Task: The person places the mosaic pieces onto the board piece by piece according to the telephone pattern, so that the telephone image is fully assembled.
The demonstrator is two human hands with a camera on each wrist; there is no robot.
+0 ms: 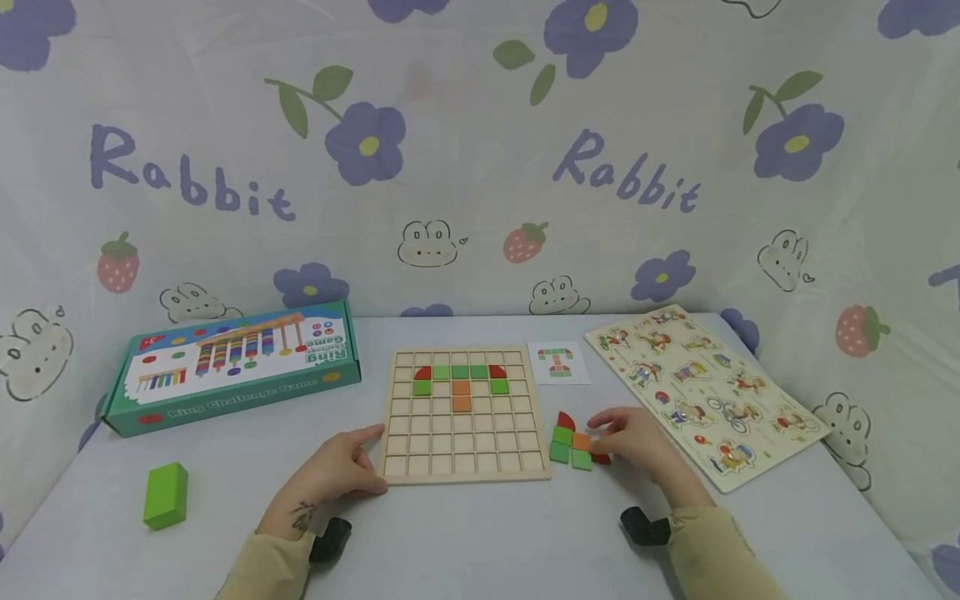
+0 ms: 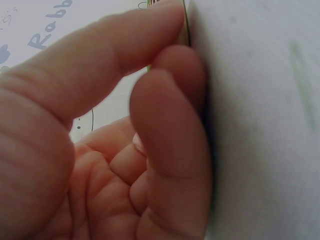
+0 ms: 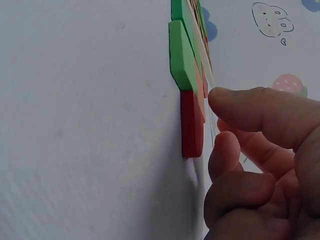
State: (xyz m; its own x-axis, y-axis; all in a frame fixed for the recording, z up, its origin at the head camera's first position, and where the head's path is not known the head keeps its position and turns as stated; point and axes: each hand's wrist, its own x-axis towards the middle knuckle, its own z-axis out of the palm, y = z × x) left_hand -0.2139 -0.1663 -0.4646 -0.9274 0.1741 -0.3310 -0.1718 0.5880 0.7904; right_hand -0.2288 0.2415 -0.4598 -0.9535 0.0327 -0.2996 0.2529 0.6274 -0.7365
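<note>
My left hand (image 1: 330,471) rests at the left edge of a wooden grid board (image 1: 468,481), index finger and thumb touching its side near the front corner. Set into the board are red quarter-round tiles (image 1: 497,372), several green square tiles (image 1: 461,372) and two orange square tiles (image 1: 461,404) in a column. Over a small cluster of loose tiles right of the board hovers my right hand (image 1: 641,446), fingers loosely bent and holding nothing. Green squares (image 1: 561,451), an orange square (image 1: 581,442) and red pieces (image 3: 190,125) make up this cluster; the hand partly covers one red piece.
A pattern card (image 1: 558,375) lies behind the cluster. A wooden picture puzzle board (image 1: 705,400) is at the right. At the back left sits a green game box (image 1: 240,367), with a green block (image 1: 165,496) in front of it. A patterned cloth (image 1: 465,167) hangs behind.
</note>
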